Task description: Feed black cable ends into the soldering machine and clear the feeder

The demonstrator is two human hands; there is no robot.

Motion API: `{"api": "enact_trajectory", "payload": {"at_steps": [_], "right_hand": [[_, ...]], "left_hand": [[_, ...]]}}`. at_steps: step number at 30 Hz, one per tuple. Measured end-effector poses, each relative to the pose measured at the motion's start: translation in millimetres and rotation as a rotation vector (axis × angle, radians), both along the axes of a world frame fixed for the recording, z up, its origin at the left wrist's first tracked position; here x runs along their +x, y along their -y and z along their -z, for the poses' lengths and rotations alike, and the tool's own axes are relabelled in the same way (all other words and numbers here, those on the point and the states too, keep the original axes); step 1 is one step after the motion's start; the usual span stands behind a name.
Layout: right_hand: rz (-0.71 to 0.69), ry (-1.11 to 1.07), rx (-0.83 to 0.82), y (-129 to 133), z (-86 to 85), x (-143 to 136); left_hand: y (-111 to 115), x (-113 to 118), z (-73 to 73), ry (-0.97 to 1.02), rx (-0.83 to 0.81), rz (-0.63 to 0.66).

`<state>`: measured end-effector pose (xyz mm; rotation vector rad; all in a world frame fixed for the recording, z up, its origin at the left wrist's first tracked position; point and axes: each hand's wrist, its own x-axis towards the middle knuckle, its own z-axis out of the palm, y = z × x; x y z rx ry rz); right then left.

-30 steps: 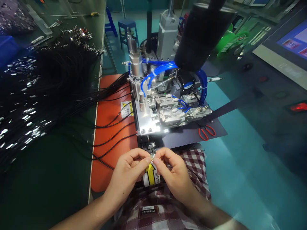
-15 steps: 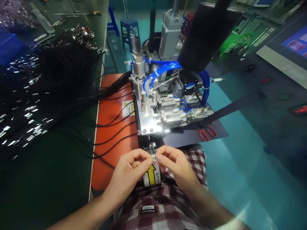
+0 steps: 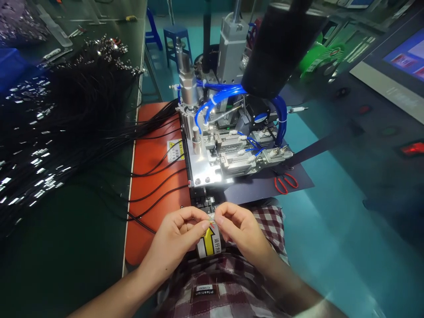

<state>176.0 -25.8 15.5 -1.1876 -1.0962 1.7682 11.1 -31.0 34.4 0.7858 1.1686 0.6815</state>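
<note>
Left hand (image 3: 183, 227) and right hand (image 3: 240, 225) are both pinching what look like tiny wires (image 3: 212, 222), hard to tell tbh. Metal machine's (image 3: 202, 168) just past them, far side.

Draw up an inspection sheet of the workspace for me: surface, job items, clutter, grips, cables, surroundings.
Surface: orange board beside a dark table; machine beyond the hands.
Job items: thin coloured strands at the fingertips, above a yellow-arrow label; too small to tell what they belong to.
Clutter: red-handled tool on a dark plate, beside the machine.
Grips: left hand pinches the strands; right hand is close beside, its hold unclear.
Cables: black cables run from a heap at left across the board towards the machine; blue tubes arch over it.
Surroundings: blue stool behind, green reel and lit screen at right.
</note>
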Motion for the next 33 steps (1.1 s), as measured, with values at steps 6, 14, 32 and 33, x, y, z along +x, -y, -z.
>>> {"api": "enact_trajectory", "payload": {"at_steps": [6,14,32,33], "right_hand": [[-0.019,0.119,0.122,-1,-2.1,3],[-0.028,0.314,0.402,0,-3.2,11],[-0.058,0.091,0.062,-7,-8.9,12],[-0.057,0.098,0.063,-7,-9.0,11]], "left_hand": [[-1,-1,0.2,0.036,-0.012,0.012],[-2,1,-2.8,0.011,-0.002,0.001],[-2,1,-1.5,0.023,0.026,0.001],[-2,1,-1.0,0.025,0.026,0.002]]}}
